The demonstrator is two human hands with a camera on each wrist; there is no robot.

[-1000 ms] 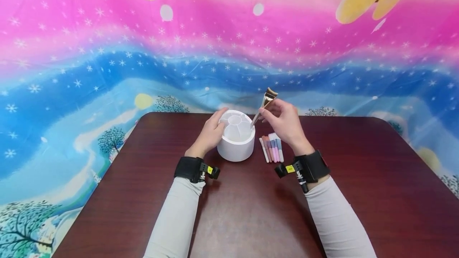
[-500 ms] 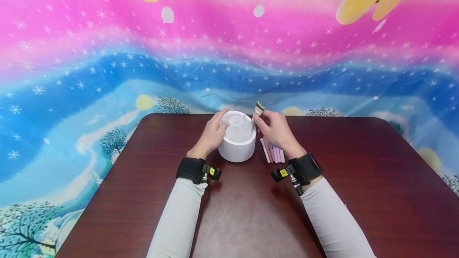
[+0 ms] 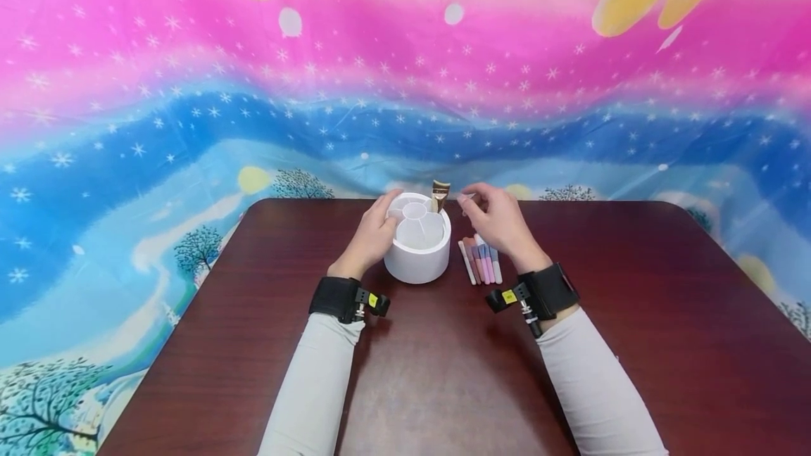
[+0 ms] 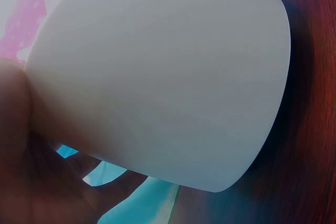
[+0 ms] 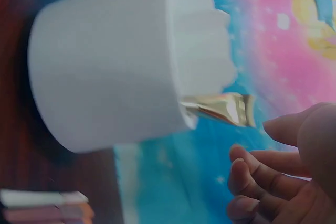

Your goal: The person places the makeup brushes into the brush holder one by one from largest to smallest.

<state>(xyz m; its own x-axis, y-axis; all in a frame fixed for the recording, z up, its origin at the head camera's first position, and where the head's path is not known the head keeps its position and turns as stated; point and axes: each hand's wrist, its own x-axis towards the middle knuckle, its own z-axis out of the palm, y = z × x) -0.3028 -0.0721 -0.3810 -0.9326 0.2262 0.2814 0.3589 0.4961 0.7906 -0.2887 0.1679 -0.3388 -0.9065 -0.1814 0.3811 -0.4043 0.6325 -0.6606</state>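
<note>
A white round brush holder (image 3: 418, 262) with petal-shaped compartments stands on the table. My left hand (image 3: 375, 234) holds it by the left side, thumb at the rim; in the left wrist view its white wall (image 4: 163, 82) fills most of the picture, and the fingers are partly hidden behind it. A makeup brush with a flat gold head (image 3: 440, 195) stands head up in a compartment at the holder's back right. Its handle is hidden inside. My right hand (image 3: 500, 220) is just right of that brush, apart from it, its fingers (image 5: 281, 163) loosely bent around nothing.
Several makeup brushes (image 3: 480, 262) with white, brown, pink and grey handles lie side by side right of the holder. The dark red wooden table (image 3: 443, 371) ends at a far edge before a colourful patterned cloth (image 3: 405, 90). A black camera band is on each wrist.
My right hand lowered the gold brush into the holder, let go of it and drew back to the right. The left hand and the holder stayed in place.
</note>
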